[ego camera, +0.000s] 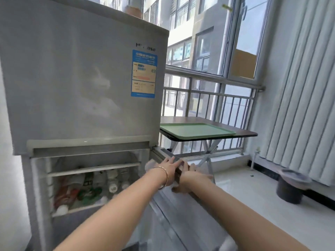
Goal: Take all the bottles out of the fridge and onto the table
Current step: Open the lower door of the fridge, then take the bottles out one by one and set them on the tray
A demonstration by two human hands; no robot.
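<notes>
Fridge: grey two-door fridge [81, 84] with a blue energy sticker [144, 73] on the top door; the lower door [181, 201] is swung open toward you.
Bottles: a bunch of plastic bottles [112, 180] lying on the lower shelf [81, 208] inside, white caps facing out, with red and green packs beside them. It's blurry, so I can't count them.
Left hand: your left hand [169, 168], the one with the thin gold bangle [164, 175], rests on the top edge of the open door, fingers spread flat, not wrapped round anything.
Right hand: your right hand [190, 173] is right beside it on the same edge; something dark brown sits between the two hands, but honestly can't tell if you're gripping it.
Surface: dark brown folding surface [243, 130] by the window rail, to the right of the fridge.
Tray: pale green plastic tray [195, 130] on it.
</notes>
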